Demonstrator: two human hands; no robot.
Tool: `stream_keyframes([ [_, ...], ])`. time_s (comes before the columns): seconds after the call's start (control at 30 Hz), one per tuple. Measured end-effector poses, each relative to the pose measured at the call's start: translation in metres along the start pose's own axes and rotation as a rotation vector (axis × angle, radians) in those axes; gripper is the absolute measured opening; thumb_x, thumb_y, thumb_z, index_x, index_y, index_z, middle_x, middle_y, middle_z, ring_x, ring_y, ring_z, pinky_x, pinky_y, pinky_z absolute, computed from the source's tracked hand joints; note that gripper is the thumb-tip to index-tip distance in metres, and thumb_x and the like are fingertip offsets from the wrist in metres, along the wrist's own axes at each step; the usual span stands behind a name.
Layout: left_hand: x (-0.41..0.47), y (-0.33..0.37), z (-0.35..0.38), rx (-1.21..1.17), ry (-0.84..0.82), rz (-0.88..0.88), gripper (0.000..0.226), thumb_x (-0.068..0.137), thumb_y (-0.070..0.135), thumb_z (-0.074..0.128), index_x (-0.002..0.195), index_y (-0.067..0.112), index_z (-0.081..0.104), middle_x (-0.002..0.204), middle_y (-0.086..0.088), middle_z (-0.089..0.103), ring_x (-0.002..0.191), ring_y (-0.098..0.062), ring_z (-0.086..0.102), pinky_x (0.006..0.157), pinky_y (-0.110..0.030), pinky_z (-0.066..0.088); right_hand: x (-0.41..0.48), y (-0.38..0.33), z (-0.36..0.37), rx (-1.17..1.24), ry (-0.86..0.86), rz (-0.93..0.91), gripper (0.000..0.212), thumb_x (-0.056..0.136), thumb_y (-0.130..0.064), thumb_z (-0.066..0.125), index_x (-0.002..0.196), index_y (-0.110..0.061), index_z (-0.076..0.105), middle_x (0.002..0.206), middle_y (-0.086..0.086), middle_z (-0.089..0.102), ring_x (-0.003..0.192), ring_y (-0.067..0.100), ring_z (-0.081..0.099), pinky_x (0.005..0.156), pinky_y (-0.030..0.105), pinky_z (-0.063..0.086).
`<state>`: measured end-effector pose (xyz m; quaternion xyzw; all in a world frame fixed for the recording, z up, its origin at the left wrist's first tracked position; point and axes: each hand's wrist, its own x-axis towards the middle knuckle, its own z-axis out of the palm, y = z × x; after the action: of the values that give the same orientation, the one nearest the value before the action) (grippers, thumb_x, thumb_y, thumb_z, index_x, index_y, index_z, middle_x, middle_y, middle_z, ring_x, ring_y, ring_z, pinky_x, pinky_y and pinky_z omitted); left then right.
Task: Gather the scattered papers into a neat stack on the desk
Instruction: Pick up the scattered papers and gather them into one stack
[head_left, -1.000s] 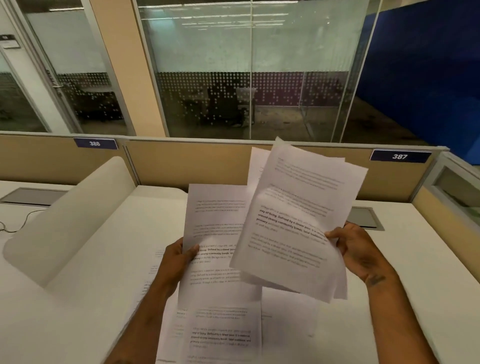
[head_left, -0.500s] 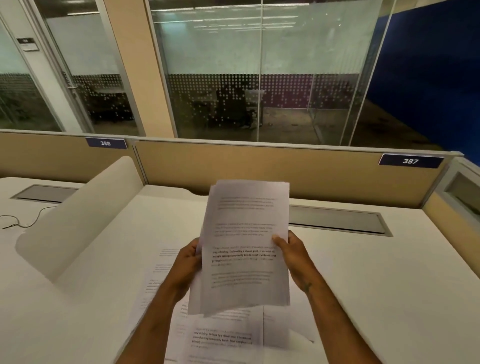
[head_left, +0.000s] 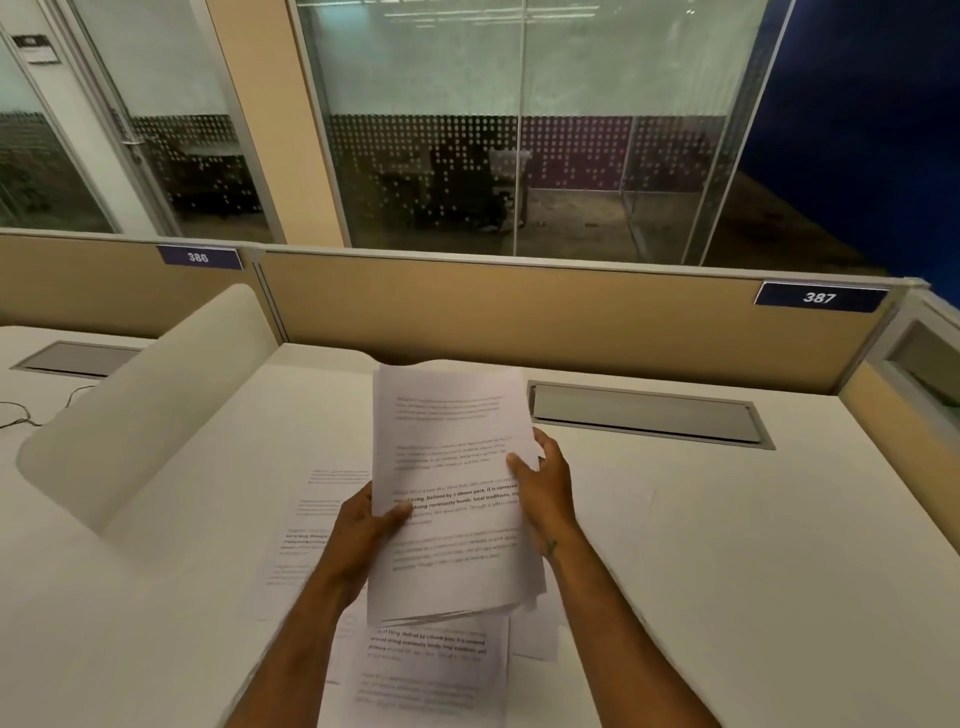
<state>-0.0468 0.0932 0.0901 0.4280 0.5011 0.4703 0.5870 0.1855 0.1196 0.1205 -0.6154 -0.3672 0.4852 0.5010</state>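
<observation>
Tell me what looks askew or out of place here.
The held bundle is uneven: its bottom edges fan out. Loose sheets lie crooked and overlapping on the desk, ungathered. Both hands grip the bundle.

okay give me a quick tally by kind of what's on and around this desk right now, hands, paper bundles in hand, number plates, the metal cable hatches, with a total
Hands: 2, left hand and right hand
Held paper bundle: 1, sheet count unclear
Loose sheets on desk: several, overlapping, not countable
Number plates: 2, 386 and 387
Cable hatches: 2
Total, excluding loose sheets: 7

Desk sheet (head_left: 421, 680) bottom cropped.
</observation>
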Motion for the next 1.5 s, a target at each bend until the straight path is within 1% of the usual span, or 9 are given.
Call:
stream_keyframes([
  [0.2, -0.017, 0.002, -0.038, -0.013, 0.075, -0.009, 0.033, 0.086, 0.017, 0.074, 0.118, 0.009, 0.071, 0.113, -0.019, 0.078, 0.096, -0.038, 0.077, 0.071, -0.042, 0.065, 0.012, 0.062, -0.065, -0.623, 0.399, 0.267, 0.06, 0.094, -0.042, 0.06, 0.142, -0.01, 0.042, 0.138, 0.023, 0.049, 0.125, 0.04, 0.05, 0.102, 0.051, 0.046],
  [0.37, -0.037, 0.004, -0.068, -0.038, 0.163, -0.004, 0.028, 0.09, 0.01, 0.068, 0.118, 0.008, 0.07, 0.111, -0.017, 0.079, 0.09, -0.033, 0.079, 0.067, -0.038, 0.065, 0.001, 0.12, -0.091, -0.898, 0.312, 0.526, 0.088, 0.081, -0.049, 0.074, 0.142, -0.001, 0.033, 0.142, 0.026, 0.037, 0.126, 0.041, 0.043, 0.104, 0.053, 0.042],
  [0.6, -0.054, 0.004, -0.078, -0.024, 0.209, -0.011, 0.023, 0.094, 0.008, 0.064, 0.117, 0.009, 0.068, 0.109, -0.016, 0.08, 0.087, -0.036, 0.079, 0.068, -0.044, 0.066, 0.009, 0.125, -0.097, -0.576, 0.372, 0.683, 0.075, 0.077, -0.014, 0.081, 0.135, 0.002, 0.036, 0.135, 0.028, 0.048, 0.122, 0.045, 0.052, 0.104, 0.052, 0.046],
  [0.73, -0.057, 0.007, -0.083, -0.005, 0.218, -0.012, 0.018, 0.096, 0.005, 0.062, 0.112, 0.01, 0.069, 0.102, -0.013, 0.082, 0.08, -0.03, 0.079, 0.066, -0.042, 0.067, 0.004, 0.103, -0.115, -0.445, 0.436, 0.57, 0.041, 0.08, -0.005, 0.068, 0.118, 0.009, 0.062, 0.119, 0.029, 0.066, 0.106, 0.044, 0.066, 0.095, 0.051, 0.055],
  [0.87, -0.056, 0.015, -0.097, 0.001, 0.203, -0.007, 0.017, 0.097, 0.006, 0.061, 0.111, 0.011, 0.069, 0.101, -0.011, 0.082, 0.08, -0.029, 0.079, 0.066, -0.042, 0.067, -0.02, 0.04, -0.106, -0.712, 0.518, 0.158, 0.041, 0.086, -0.007, 0.062, 0.126, -0.004, 0.061, 0.123, 0.022, 0.065, 0.102, 0.044, 0.066, 0.085, 0.049, 0.058],
  [1.07, -0.059, 0.026, -0.127, -0.009, 0.183, 0.001, 0.016, 0.096, 0.007, 0.062, 0.108, 0.015, 0.071, 0.101, -0.007, 0.082, 0.08, -0.026, 0.079, 0.065, -0.038, 0.066, -0.093, 0.005, -0.023, -1.219, 0.295, -0.242, 0.022, 0.097, -0.022, 0.052, 0.114, -0.015, 0.064, 0.111, 0.008, 0.066, 0.095, 0.028, 0.069, 0.078, 0.033, 0.055],
  [1.23, -0.08, 0.031, -0.16, 0.004, 0.163, 0.004, 0.018, 0.097, 0.008, 0.062, 0.108, 0.017, 0.071, 0.1, -0.005, 0.082, 0.08, -0.024, 0.079, 0.066, -0.037, 0.067, -0.128, 0.072, 0.062, -1.103, -0.041, -0.088, 0.028, 0.098, -0.005, 0.04, 0.115, -0.01, 0.061, 0.122, 0.009, 0.061, 0.111, 0.021, 0.059, 0.061, 0.003, 0.029],
  [1.4, -0.101, 0.03, -0.197, 0.008, 0.17, -0.007, 0.018, 0.097, 0.007, 0.06, 0.109, 0.014, 0.071, 0.101, -0.007, 0.082, 0.081, -0.025, 0.08, 0.065, -0.037, 0.067, -0.144, 0.128, 0.115, -1.09, -0.146, -0.018, 0.035, 0.103, -0.004, 0.034, 0.133, -0.004, 0.052, 0.117, 0.004, 0.059, 0.114, 0.018, 0.054, 0.093, 0.003, 0.04],
  [1.5, -0.107, 0.026, -0.215, 0.014, 0.181, -0.017, 0.017, 0.097, 0.006, 0.061, 0.108, 0.013, 0.071, 0.1, -0.008, 0.082, 0.079, -0.026, 0.08, 0.063, -0.036, 0.066, -0.146, 0.139, 0.132, -1.073, -0.178, 0.058, 0.037, 0.104, -0.005, 0.037, 0.141, -0.007, 0.043, 0.143, 0.013, 0.047, 0.132, 0.025, 0.047, 0.112, 0.025, 0.036],
])
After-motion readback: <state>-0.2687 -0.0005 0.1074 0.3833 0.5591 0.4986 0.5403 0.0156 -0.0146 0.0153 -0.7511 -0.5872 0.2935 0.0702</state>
